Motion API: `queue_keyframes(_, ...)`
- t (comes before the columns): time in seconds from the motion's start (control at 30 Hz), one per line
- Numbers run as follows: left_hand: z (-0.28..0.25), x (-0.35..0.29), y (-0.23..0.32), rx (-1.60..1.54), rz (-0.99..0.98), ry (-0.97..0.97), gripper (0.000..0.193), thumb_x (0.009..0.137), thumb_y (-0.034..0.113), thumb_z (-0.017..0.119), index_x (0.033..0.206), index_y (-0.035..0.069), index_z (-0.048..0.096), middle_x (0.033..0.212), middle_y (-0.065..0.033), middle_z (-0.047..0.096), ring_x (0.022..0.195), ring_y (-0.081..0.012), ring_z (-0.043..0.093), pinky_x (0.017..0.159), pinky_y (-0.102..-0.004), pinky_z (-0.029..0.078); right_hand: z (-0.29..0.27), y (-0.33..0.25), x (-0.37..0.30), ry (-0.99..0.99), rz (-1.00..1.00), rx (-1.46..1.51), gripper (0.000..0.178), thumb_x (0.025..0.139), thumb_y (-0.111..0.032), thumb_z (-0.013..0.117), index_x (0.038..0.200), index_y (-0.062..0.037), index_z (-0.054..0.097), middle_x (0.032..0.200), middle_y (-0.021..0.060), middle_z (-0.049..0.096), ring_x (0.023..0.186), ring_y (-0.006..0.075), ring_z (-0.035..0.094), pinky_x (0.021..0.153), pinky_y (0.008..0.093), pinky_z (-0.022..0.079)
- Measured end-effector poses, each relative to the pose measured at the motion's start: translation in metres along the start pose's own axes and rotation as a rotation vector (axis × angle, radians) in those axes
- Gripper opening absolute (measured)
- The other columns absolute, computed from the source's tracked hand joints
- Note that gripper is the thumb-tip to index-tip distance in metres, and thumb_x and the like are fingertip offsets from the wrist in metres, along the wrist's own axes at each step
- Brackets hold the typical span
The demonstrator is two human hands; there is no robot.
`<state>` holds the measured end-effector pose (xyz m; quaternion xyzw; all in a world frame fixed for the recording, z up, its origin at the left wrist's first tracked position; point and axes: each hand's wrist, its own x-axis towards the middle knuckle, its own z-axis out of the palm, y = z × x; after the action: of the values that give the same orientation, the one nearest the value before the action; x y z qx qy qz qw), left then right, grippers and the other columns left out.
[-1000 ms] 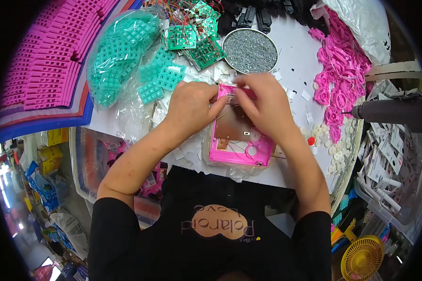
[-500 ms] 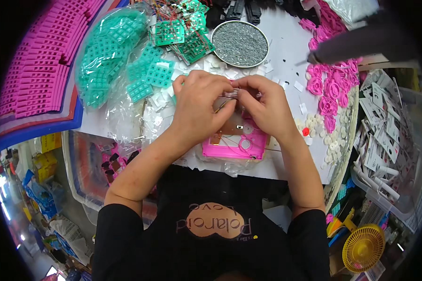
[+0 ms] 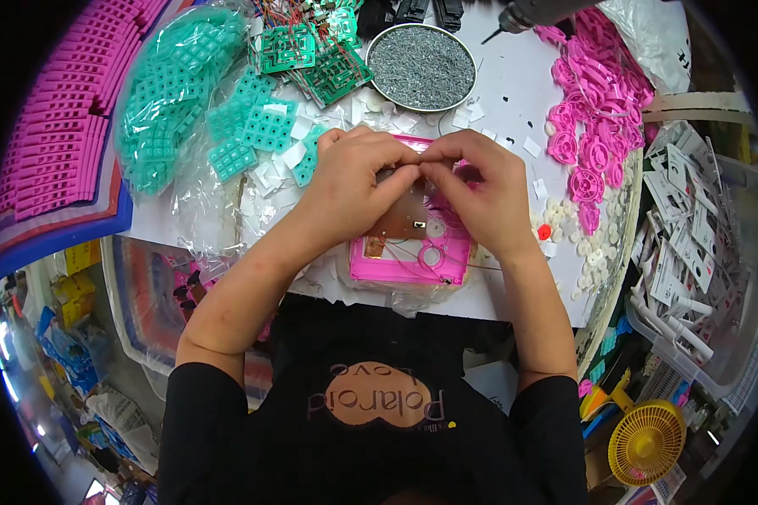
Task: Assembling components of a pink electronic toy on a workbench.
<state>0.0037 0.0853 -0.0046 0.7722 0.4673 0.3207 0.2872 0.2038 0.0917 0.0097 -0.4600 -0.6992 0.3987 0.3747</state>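
Observation:
My left hand (image 3: 354, 181) and my right hand (image 3: 480, 189) meet over a pink plastic case (image 3: 408, 271), with thumbs and fingertips pinched together. What the fingertips hold is too small and covered to make out. Inside the case, below the fingers, lies a brown circuit board (image 3: 400, 220) with a small black-and-white part on it. Thin wires and a round ring (image 3: 431, 256) show in the case's near part. The case rests on clear plastic wrapping (image 3: 408, 301) near the table's front edge; my hands hide part of its far half.
A round tin of small screws (image 3: 421, 67) stands beyond my hands, beside green circuit boards (image 3: 337, 74). Teal keypads (image 3: 269, 124) lie at the left, pink plastic parts (image 3: 589, 151) and white buttons (image 3: 594, 265) at the right. A dark screwdriver (image 3: 531, 15) points in at the top.
The dark screwdriver has swung from the right up to the top edge. My fingertips have closed together over the case, where shiny thin strands showed between them before. The whole view shifted slightly.

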Motion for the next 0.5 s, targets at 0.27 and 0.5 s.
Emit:
queue_keyframes(0.27,0.001,-0.003,0.001,0.059,0.045,0.099,0.007,0.085,0.013,0.072,0.089,0.008,0.069,0.086,-0.0029,0.069,0.084,-0.0221,0.062,0.087,-0.0386,0.035,-0.005,-0.001,-0.020,0.166,-0.307,-0.338,0.034,0.076,0.000,0.074,0.110,-0.0041,0.070,0.101,0.0108,0.068,0.091,0.0303,0.063,0.077,0.0379,0.053)
queue_keyframes(0.5,0.011,-0.008,-0.003,0.107,0.124,0.229,0.007,0.084,0.017,0.073,0.085,0.013,0.068,0.083,0.0011,0.064,0.084,-0.0200,0.059,0.085,-0.0419,0.030,0.003,-0.014,-0.036,0.085,-0.245,-0.341,0.038,0.078,-0.002,0.073,0.115,-0.0005,0.069,0.111,0.0133,0.066,0.099,0.0328,0.061,0.085,0.0393,0.052)
